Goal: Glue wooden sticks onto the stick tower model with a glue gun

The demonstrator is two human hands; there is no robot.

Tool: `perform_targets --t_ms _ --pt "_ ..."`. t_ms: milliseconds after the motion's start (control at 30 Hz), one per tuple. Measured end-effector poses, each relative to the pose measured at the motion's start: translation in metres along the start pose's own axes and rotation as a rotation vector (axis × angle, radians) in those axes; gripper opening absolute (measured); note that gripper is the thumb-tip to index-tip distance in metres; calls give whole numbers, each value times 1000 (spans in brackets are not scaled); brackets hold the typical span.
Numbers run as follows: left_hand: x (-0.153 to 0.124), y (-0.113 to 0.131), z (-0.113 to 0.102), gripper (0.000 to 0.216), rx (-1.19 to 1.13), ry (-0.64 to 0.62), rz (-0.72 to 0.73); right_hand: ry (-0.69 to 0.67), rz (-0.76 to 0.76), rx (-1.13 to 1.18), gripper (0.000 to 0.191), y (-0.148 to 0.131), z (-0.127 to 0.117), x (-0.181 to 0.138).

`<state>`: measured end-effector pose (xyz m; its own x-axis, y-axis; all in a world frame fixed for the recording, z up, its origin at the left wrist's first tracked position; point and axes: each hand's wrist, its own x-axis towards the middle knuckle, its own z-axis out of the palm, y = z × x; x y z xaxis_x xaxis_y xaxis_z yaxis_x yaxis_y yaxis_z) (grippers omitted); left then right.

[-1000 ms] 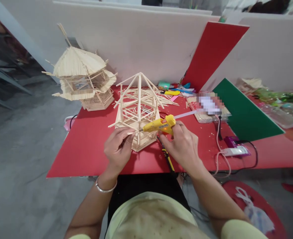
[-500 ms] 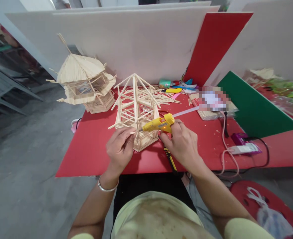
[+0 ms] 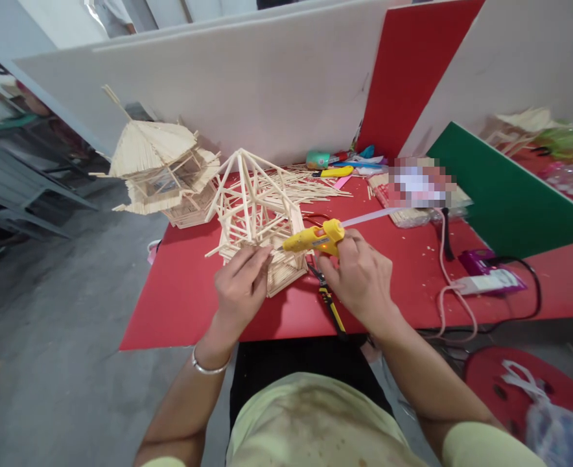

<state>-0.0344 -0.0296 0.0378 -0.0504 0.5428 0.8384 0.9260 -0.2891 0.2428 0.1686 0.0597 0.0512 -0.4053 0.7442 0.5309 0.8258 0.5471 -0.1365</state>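
Note:
My right hand [image 3: 362, 272] grips a yellow hot glue gun [image 3: 310, 239], and a translucent glue stick [image 3: 369, 216] sticks out of its back. The nozzle points left, close to the fingertips of my left hand [image 3: 242, 285]. Those fingers are pinched on a small wooden stick [image 3: 269, 250], mostly hidden by them. Right behind my hands stands a pavilion frame [image 3: 248, 201] of thin sticks, with open roof ribs and a floored base. Pliers [image 3: 333, 310] with black and yellow handles lie below the glue gun.
A roofed stick pavilion [image 3: 153, 149] stands at the table's left. Loose sticks [image 3: 310, 188], a yellow cutter [image 3: 338, 172] and a packet of sticks [image 3: 406, 214] lie behind. At right are a green board [image 3: 505, 201], a power strip [image 3: 485, 283] and cables. The red table [image 3: 170, 305] ends near my lap.
My view has shifted slightly, and the frame's peak appears farther left. The stick end in my left fingers shows less. The glue gun stays in my right hand, its nozzle near those fingers.

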Motion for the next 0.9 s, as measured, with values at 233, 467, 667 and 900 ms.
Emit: perform_targets --t_ms 233,467,667,900 --pt "7 9 5 33 211 -96 48 72 -3 -32 38 14 -2 -4" --pt "28 33 2 30 515 -421 -107 134 -13 -37 37 23 3 -8" --pt "47 55 7 38 663 -682 -237 119 19 -4 39 27 2 -12" --pt "53 58 14 32 704 -782 -229 34 97 85 38 33 8 -15"
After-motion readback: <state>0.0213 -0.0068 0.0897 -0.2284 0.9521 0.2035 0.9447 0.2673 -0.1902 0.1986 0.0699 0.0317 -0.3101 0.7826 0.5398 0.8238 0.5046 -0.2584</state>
